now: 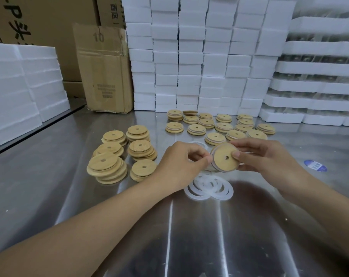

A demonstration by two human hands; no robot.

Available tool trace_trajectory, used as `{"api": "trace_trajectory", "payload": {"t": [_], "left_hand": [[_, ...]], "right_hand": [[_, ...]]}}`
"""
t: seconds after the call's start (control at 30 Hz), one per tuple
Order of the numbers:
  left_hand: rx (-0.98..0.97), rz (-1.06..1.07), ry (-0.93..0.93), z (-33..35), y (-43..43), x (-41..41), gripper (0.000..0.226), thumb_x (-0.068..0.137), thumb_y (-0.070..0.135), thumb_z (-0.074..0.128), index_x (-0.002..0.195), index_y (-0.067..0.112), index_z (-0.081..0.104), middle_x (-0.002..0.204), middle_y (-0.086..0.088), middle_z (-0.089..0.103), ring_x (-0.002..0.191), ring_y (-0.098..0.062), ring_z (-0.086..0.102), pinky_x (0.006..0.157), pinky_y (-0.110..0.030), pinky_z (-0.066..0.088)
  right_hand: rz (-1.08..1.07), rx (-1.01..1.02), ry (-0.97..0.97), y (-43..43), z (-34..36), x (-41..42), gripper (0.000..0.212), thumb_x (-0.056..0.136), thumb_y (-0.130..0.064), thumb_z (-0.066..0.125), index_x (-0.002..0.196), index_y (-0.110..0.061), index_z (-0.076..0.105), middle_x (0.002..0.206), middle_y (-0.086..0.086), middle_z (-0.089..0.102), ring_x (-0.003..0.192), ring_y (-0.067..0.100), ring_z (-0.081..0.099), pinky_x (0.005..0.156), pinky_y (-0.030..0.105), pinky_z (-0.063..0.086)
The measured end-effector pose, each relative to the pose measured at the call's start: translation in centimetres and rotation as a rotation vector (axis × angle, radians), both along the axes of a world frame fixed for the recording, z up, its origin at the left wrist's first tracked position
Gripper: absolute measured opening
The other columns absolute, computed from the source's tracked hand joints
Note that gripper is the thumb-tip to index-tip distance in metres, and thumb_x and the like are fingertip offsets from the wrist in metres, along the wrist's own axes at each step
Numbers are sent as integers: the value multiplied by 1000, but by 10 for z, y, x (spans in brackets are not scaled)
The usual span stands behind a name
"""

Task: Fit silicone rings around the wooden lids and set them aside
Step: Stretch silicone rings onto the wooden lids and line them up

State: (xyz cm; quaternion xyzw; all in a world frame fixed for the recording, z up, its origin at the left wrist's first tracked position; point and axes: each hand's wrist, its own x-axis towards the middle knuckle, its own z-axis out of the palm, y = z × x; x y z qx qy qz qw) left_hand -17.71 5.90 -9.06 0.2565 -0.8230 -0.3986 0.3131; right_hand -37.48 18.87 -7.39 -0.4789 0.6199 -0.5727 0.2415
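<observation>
Presently, a wooden lid [222, 163] is held tilted on edge above the table between both hands, its flat face with the centre hole turned toward the wearer. A pale silicone ring [214, 164] shows along the rim on the side of the left fingertips [206, 159]; whether it is seated all round cannot be told. The right hand [269, 156] grips the lid, thumb pressed on the face and fingers curled behind; the left hand [179, 160] pinches the ring at the rim. To do this step well, the right hand should probably hold the lid steady while the left works the ring round the edge a little at a time, flat and untwisted, checking that it sits evenly before release. Just below the fingers lie loose rings [207, 187]; left of the left hand are stacks of bare lids [109, 168]; beyond the fingers lie finished lids [219, 126] on the steel table [189, 236].
</observation>
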Motion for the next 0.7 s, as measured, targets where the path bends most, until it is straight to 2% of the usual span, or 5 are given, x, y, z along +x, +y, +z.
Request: {"api": "trace_trajectory", "payload": {"t": [0.2, 0.3, 0.47, 0.63, 0.7], "left_hand": [[136, -19, 123, 0, -1, 0, 5, 96, 23, 81, 93, 19, 83, 87, 4, 81, 82, -6, 74, 77, -15, 55], [189, 4, 186, 0, -2, -1, 10, 90, 27, 87, 89, 19, 81, 86, 1, 81, 79, -9, 73, 78, -20, 59], [283, -23, 247, 2, -2, 1, 10, 92, 27, 85, 86, 20, 80, 77, 8, 75, 73, 0, 66, 70, -11, 51], [265, 16, 211, 2, 0, -1, 12, 100, 28, 75, 91, 21, 80, 78, 6, 77, 77, -2, 70, 74, -12, 54], [235, 25, 190, 2, 0, -1, 13, 101, 27, 74, 91, 22, 80, 79, 8, 77, 78, -3, 70, 76, -12, 54]], "right_hand": [[29, 19, -97, 1, 0, 1, 21, 95, -8, 71, 116, -12, 75, 104, 10, 81, 94, 21, 76, 81, 29, 65], [67, 19, -180, 2, 0, -1, 28, 90, -14, 73, 118, -11, 74, 108, 12, 80, 99, 23, 76, 82, 29, 65], [91, 18, -235, 2, 2, -2, 41, 78, -27, 79, 116, -12, 76, 108, 13, 80, 96, 23, 76, 82, 29, 64], [-91, 47, 40, 1, 5, -16, 17, 93, -15, 76, 109, -20, 77, 89, 0, 80, 79, 11, 73, 69, 24, 63], [-180, 58, 121, 2, 6, -26, 14, 94, -18, 76, 106, -25, 75, 82, -5, 78, 72, 5, 71, 70, 29, 61]]}}
